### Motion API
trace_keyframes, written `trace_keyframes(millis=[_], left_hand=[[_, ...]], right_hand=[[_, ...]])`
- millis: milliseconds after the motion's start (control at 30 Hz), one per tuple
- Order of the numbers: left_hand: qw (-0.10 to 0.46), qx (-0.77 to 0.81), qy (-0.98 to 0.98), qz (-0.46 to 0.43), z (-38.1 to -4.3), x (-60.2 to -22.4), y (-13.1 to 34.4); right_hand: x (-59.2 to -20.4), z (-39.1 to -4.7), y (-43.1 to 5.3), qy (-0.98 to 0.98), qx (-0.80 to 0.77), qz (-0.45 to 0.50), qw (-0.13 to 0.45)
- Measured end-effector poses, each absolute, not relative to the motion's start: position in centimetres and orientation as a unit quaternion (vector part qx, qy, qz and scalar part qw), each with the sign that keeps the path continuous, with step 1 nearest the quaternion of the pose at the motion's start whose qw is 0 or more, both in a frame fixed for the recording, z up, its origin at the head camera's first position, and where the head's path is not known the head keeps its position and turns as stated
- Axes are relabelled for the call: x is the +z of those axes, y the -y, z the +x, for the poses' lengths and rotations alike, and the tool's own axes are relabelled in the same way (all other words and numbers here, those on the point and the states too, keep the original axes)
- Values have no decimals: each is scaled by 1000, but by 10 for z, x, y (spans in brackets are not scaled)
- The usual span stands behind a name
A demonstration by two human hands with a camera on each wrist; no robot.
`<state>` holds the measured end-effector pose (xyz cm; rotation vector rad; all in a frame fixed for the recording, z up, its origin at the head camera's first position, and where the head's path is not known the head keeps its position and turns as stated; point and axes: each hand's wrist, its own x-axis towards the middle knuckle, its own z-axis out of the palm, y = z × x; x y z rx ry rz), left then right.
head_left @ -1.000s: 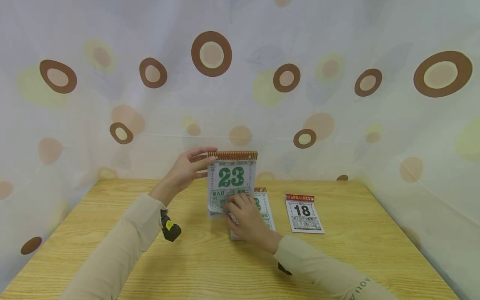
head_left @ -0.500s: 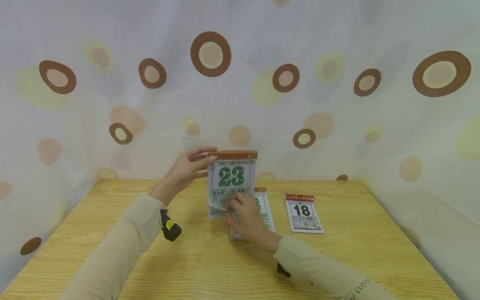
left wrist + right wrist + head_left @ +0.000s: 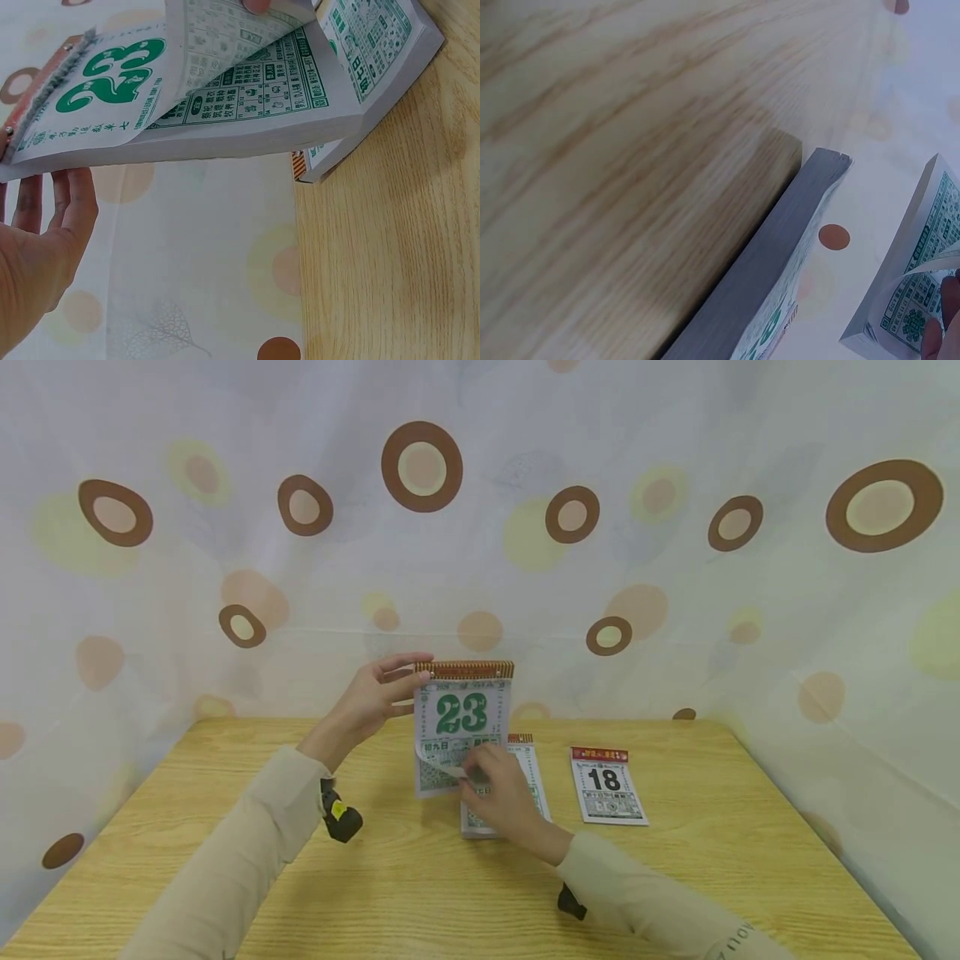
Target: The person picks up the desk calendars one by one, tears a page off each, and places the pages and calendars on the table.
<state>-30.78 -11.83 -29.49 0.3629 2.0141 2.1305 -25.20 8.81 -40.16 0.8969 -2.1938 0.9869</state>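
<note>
A thick tear-off calendar [image 3: 461,714] with a green 23 is held up by its bound top edge. My left hand [image 3: 372,697] grips its upper left corner, thumb in front and fingers behind. Lower down, my right hand [image 3: 501,789] pinches the bottom of the top sheet [image 3: 225,45] between thumb and fingers. That sheet curls up off the block and bares the printed page [image 3: 255,86] under it. In the right wrist view only some fingertips [image 3: 949,300] show at the edge. Behind my right hand lies a second green-printed calendar [image 3: 534,777], partly covered.
On the wooden table [image 3: 360,893], a smaller calendar [image 3: 609,785] with a black 18 and a red header lies to the right. A patterned cloth [image 3: 480,560] hangs behind the table's far edge.
My right hand has drawn slightly right and down, lifting the top sheet's lower edge further from the block. My left hand and the held calendar have stayed nearly still.
</note>
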Motion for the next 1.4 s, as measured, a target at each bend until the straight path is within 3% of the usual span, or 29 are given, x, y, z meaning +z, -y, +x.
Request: trace_keyframes(millis=[600,833,1400], left_hand=[[98,725,-670,128,-308,-299,121],[110,728,-663,132,-310,-298,120],[109,730,-664,118,-308,-299,121]], right_hand=[[-391,-253,-99,771,458,349,273],[-356,-231,-99,772,471,330,269],[-340,-225,-108,778,503,272,260]])
